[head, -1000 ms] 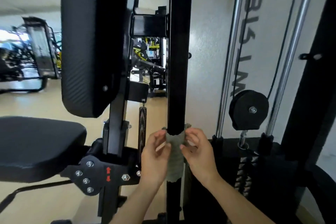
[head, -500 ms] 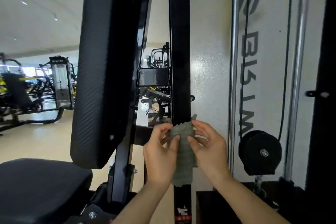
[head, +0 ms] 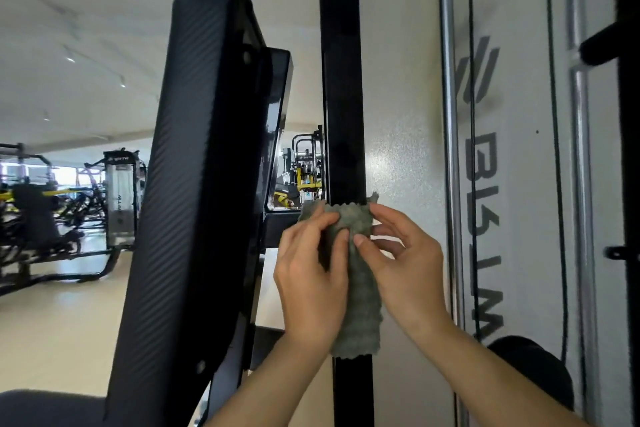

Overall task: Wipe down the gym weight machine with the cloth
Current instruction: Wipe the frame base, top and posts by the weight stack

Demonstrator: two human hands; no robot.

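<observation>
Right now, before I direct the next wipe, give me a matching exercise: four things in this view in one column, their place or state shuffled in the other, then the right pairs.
Things:
1. cloth
2. black upright post
3. back pad
4. chrome guide rod

Places or states:
A. left of the post, tilted
B. wrapped round the post, held by both hands
C. right of the post, against the pale panel
D. vertical, in the middle of the view

Pairs: 1-B, 2-D, 3-A, 4-C
</observation>
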